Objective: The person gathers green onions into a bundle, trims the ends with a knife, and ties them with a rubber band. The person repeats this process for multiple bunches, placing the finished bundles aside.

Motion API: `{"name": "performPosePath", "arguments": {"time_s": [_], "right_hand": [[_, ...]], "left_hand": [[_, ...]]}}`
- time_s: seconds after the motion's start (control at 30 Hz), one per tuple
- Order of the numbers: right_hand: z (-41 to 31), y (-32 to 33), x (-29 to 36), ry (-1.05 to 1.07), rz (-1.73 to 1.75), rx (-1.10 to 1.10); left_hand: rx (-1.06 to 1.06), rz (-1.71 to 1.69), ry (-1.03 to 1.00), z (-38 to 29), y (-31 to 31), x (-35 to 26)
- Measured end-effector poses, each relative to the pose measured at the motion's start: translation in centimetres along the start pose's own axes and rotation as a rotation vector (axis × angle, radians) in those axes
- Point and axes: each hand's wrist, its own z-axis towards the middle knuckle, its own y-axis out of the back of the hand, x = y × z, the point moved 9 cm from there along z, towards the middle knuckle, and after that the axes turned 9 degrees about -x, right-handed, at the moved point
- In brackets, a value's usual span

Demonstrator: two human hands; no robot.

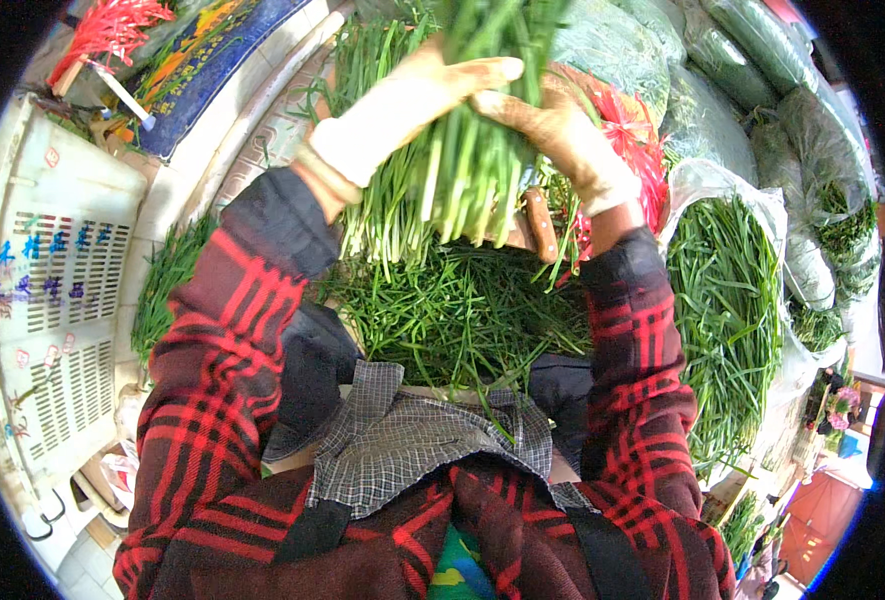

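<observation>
Both hands wear pale gloves. My left hand [405, 105] and my right hand [562, 139] close around a bunch of long green leafy stalks [480, 172], probably garlic chives, its pale cut ends pointing towards me and its top blurred. More stalks [390, 214] lie beneath and to the left of it. A knife with a riveted wooden handle [540, 225] rests just right of the bunch, its blade mostly hidden. Beside my right wrist is a heap of red plastic ties [626, 142]. Loose green trimmings [457, 315] fill the space between the stalks and my lap.
A white plastic crate [59, 300] with writing stands at the left. An open clear bag of green stalks [727, 322] lies right of my right arm. Full plastic bags [705, 120] are piled at the upper right. More red ties [116, 34] are at the upper left.
</observation>
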Motion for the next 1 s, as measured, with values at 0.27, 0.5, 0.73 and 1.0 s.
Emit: {"name": "performPosePath", "arguments": {"time_s": [0.27, 0.5, 0.73, 1.0], "right_hand": [[-2.3, -13.5, -5.3, -0.180, -0.424, -0.141], [-4.4, -8.3, -4.3, -0.034, -0.448, -0.286], [-4.5, -13.1, -4.0, 0.058, -0.521, -0.398], [-9.8, -4.3, -4.0, 0.066, -0.598, -0.278]], "left_hand": [[-0.635, 0.658, 0.088, -7.1, 11.8, 9.7], [-0.683, 0.360, -0.061, -7.1, 12.6, 9.2], [-0.656, 0.883, 0.100, -5.6, 11.4, 12.0], [-0.577, 0.542, 0.183, -4.8, 15.1, 12.4]]}}
